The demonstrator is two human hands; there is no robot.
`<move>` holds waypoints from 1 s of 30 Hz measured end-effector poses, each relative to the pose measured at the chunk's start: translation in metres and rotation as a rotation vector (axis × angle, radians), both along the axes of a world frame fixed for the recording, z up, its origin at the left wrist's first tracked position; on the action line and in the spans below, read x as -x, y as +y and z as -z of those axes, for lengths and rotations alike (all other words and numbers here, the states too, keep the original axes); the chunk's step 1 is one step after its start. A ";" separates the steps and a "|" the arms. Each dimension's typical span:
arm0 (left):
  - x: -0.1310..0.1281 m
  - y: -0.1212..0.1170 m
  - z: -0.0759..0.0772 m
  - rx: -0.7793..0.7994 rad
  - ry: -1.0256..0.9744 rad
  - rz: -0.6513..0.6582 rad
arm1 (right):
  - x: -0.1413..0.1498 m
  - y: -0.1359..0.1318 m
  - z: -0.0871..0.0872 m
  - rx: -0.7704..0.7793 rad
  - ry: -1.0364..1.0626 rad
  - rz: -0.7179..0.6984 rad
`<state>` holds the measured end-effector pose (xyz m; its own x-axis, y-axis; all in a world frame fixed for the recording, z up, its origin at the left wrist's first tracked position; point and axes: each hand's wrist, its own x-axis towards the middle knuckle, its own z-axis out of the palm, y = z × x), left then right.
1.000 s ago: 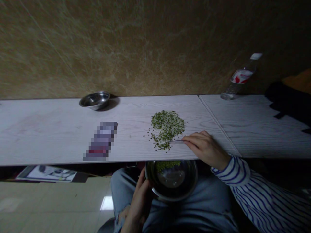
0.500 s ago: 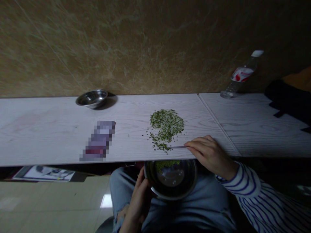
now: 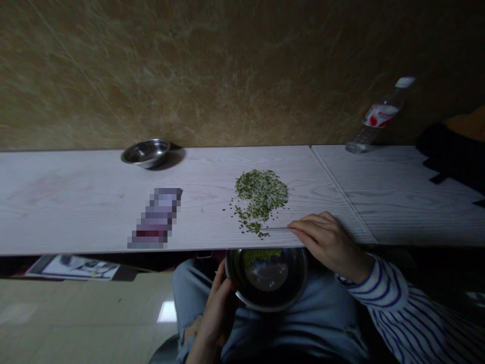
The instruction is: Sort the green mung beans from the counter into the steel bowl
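My left hand (image 3: pixel 222 298) grips the rim of a metal bowl (image 3: pixel 271 307) at its left side, over my lap and just under the table's front edge. Small green beans (image 3: pixel 261 258) lie at the bowl's far side. On the table, a loose spread of similar green beans (image 3: pixel 261 189) trails toward the front edge. My right hand (image 3: pixel 324 240) is closed in a pinch on a thin, straight grey tool (image 3: pixel 276 228), whose kind I cannot make out. The tool points left, its tip among the nearest beans, low over or touching the tabletop.
A smaller metal bowl (image 3: pixel 147 155) stands at the back left of the white table (image 3: pixel 204 202). Closer in lies a blurred-out flat purple item (image 3: pixel 157 215). A plastic bottle (image 3: pixel 375 119) stands at the back right near dark cloth (image 3: pixel 450 156). The marbled wall (image 3: pixel 227 76) rises behind.
The view has shifted very slightly. A few beans by the tool's tip lie a little differently. Both hands keep their holds on the bowl and the tool.
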<state>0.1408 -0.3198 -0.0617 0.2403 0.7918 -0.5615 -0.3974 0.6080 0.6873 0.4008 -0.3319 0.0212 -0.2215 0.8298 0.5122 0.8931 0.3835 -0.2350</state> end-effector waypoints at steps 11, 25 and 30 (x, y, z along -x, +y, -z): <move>0.000 -0.001 -0.001 -0.002 -0.012 -0.002 | 0.007 0.003 -0.001 0.007 0.014 -0.003; 0.000 -0.004 -0.004 0.006 -0.052 0.036 | 0.008 0.002 0.002 0.023 0.009 -0.016; -0.001 -0.007 -0.001 0.008 -0.045 0.064 | 0.009 0.001 0.002 0.010 0.009 0.012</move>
<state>0.1413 -0.3266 -0.0612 0.3151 0.7698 -0.5551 -0.3877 0.6383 0.6651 0.3920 -0.3307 0.0189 -0.2072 0.8372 0.5061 0.8955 0.3706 -0.2465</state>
